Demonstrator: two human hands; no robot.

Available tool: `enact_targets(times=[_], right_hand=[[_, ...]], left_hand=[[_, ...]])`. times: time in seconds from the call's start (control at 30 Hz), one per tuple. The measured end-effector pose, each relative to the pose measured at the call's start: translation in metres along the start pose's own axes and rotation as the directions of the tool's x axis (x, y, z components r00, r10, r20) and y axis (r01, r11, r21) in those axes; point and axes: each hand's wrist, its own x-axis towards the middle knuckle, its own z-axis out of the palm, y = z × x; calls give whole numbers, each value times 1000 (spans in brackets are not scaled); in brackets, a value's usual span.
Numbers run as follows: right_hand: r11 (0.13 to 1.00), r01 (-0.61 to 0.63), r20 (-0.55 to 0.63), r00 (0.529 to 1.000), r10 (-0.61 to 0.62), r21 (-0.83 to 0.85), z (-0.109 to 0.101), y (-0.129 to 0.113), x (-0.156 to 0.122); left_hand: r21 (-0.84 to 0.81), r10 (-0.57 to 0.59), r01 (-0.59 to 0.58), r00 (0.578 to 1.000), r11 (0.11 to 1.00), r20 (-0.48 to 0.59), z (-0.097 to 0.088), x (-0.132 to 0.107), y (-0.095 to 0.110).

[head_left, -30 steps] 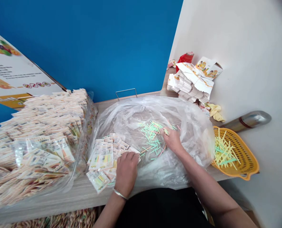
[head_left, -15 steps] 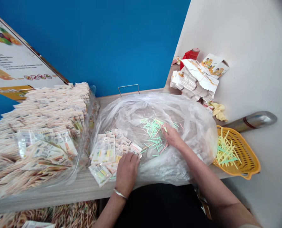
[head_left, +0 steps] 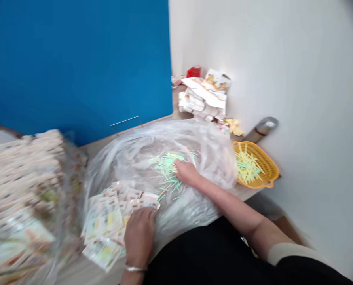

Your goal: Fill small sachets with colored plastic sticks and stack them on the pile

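Head view caught me sorting pastel sticks point(head_left: 164, 166) in the clear bag point(head_left: 129, 148) mid-surface, right hand point(head_left: 186, 173) cupped over them, left hand point(head_left: 139, 233) resting on the near-left packets point(head_left: 108, 213), neither grip clear through blur; lifting one would need a fine pinch.

Head camera looks down, seemingly tilted, close above left hand point(head_left: 139, 231) and right hand point(head_left: 186, 173).

Thin clear plastic for the bag point(head_left: 141, 146), glossy and crinkled. Shiny printed film on the sachets point(head_left: 108, 215). Matt pastel sticks point(head_left: 167, 168), plastic or paper hard to tell. Moulded yellow plastic, perforated, for the basket point(head_left: 267, 168). Brushed metal on the flask point(head_left: 261, 127); polished metal on the bangle point(head_left: 135, 268). Printed card for the cartons point(head_left: 202, 97). Pale wood grain on the desk point(head_left: 75, 274).
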Motion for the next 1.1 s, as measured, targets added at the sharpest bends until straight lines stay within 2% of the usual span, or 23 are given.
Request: enact_targets(times=[0.03, 0.07, 0.1, 0.13, 0.17, 0.2, 0.27, 0.3, 0.33, 0.37, 0.4, 0.47, 0.5, 0.57, 0.63, 0.67, 0.7, 0.77, 0.83, 0.97, 1.1], right_hand=[[995, -31, -65, 997, 38, 99, 0, -1, -2], [955, -53, -134, 986, 95, 291, 0, -2, -4], [868, -51, -154, 977, 145, 494, 0, -2, -6], [725, -34, -140, 974, 178, 688, -1, 0, -9], [547, -17, -106, 976, 192, 837, -3, 3, -13], [372, -8, -67, 980, 189, 928, -6, 7, -18], [71, 30, -44, 976, 212, 997, -15, 20, -30], [-38, 71, -59, 966, 253, 997, -20, 27, -37], [-115, 114, -75, 951, 301, 987, -25, 34, -43], [-156, 150, -91, 937, 337, 976, -28, 39, -48], [-161, 174, -107, 929, 355, 972, -30, 42, -53], [-62, 176, -146, 932, 331, 982, -28, 41, -57], [39, 165, -169, 943, 288, 986, -25, 38, -57], [321, 166, -233, 956, 181, 933, -20, 27, -54], [591, 222, -341, 935, 96, 775, -20, 16, -50], [679, 256, -408, 910, 70, 688, -22, 10, -48], [731, 282, -467, 883, 56, 621, -25, 5, -47], [755, 293, -522, 849, 76, 586, -30, -3, -45], [730, 250, -472, 874, 112, 636, -29, -10, -44], [575, 141, -205, 978, 47, 806, -7, -25, -49], [418, 44, -35, 999, -30, 908, 10, -46, -55]], left_hand=[[-11, 0, 0, 1000, 1000, -6, 0, 2, -2], [-19, -9, 8, 1000, 1000, -13, -1, 3, -5], [-26, -24, 23, 1000, 999, -19, -1, 4, -8], [-32, -42, 42, 999, 999, -18, -2, 5, -10], [-34, -57, 57, 998, 998, -12, -3, 6, -12], [-29, -69, 69, 998, 997, -1, -4, 6, -13], [6, -83, 83, 996, 997, 20, -5, 5, -12], [33, -93, 92, 995, 995, 26, -5, 3, -11], [58, -106, 104, 994, 993, 27, -4, 2, -9], [75, -121, 119, 992, 990, 24, -2, 1, -6], [81, -138, 136, 990, 987, 20, 0, 0, -4], [65, -173, 172, 985, 983, 6, 5, -1, 0], [46, -187, 187, 982, 981, -8, 7, -1, 1], [-10, -228, 228, 973, 974, -33, 8, 0, 3], [-101, -288, 283, 957, 954, -37, 2, 0, 6], [-157, -327, 318, 944, 935, -32, -4, 0, 7], [-218, -370, 357, 929, 908, -22, -11, 1, 9], [-355, -452, 423, 892, 834, 2, -25, 2, 13], [-503, -521, 461, 853, 731, 24, -37, 6, 16], [-733, -598, 440, 799, 519, 57, -45, 13, 18], [-830, -589, 402, 800, 387, 113, -43, 14, 17]])
